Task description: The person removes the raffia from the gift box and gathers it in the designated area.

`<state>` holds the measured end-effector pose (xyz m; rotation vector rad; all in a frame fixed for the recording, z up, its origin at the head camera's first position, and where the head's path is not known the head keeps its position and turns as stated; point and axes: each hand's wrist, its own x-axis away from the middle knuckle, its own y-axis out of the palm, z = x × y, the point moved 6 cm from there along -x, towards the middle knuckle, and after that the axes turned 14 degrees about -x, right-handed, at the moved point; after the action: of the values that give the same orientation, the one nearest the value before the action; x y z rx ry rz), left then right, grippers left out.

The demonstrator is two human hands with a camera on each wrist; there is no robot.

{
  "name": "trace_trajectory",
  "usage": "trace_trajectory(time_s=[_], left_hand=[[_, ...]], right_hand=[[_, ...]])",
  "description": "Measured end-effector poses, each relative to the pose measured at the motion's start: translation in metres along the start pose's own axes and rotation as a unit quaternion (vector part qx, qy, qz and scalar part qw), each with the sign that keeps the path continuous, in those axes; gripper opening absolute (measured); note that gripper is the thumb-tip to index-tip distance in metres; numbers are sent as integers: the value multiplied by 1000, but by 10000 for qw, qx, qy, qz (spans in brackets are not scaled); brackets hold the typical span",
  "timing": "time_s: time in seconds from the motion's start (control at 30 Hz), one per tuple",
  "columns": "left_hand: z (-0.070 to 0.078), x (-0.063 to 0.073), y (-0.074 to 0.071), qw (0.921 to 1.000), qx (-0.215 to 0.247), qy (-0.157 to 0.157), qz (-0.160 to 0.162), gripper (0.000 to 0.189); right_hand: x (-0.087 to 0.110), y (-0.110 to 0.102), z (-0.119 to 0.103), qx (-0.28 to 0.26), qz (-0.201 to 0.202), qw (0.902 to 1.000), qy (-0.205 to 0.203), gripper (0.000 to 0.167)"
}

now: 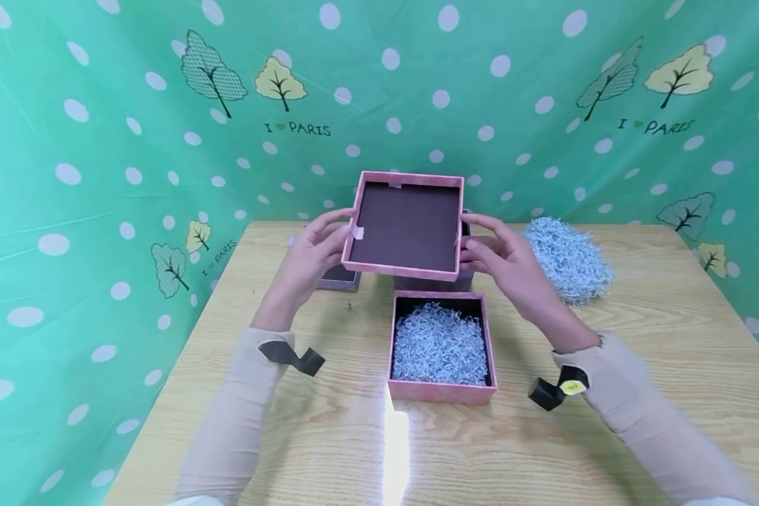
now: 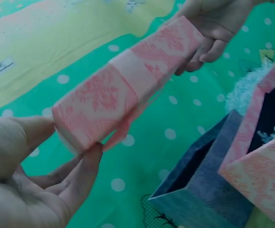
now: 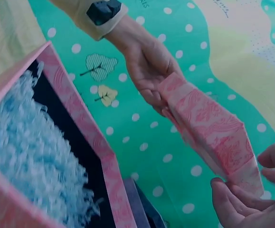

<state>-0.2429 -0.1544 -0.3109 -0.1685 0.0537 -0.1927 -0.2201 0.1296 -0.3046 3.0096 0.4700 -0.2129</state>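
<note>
Both hands hold a pink lid (image 1: 407,225) above the table, tilted so its dark inside faces me. My left hand (image 1: 344,235) grips the lid's left side, thumb and fingers pinching the rim, and my right hand (image 1: 469,244) grips the right side. The left wrist view shows the lid (image 2: 123,95) between the left hand (image 2: 75,152) and the right hand (image 2: 208,42). Just below and nearer sits an open pink box (image 1: 441,391) filled with blue shredded paper (image 1: 439,344). The same box (image 3: 80,123) shows in the right wrist view.
A dark box (image 1: 433,282) stands behind the pink box, under the lid. A grey box (image 1: 339,278) lies behind my left hand. A loose heap of blue shredded paper (image 1: 566,256) lies at the right on the wooden table (image 1: 639,393). Green dotted cloth (image 1: 101,140) walls the back and sides.
</note>
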Motion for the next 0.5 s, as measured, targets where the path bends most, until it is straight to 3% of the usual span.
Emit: trace_trajectory(time_s=[0.1, 0.2, 0.33, 0.5], left_hand=[[0, 0, -8, 10000, 16, -82, -49, 49], [0, 2, -17, 9994, -2, -149, -303, 57], [-4, 6, -30, 9970, -123, -273, -713, 57], [-16, 12, -52, 9935, -494, -404, -941, 59]], right_hand=[[-7, 6, 5, -381, 18, 9985, 400, 58], [-13, 13, 9, -655, -37, 9948, 782, 63], [-20, 27, 15, -921, -268, 9885, 1170, 62], [-28, 45, 23, -918, -582, 9832, 1467, 61]])
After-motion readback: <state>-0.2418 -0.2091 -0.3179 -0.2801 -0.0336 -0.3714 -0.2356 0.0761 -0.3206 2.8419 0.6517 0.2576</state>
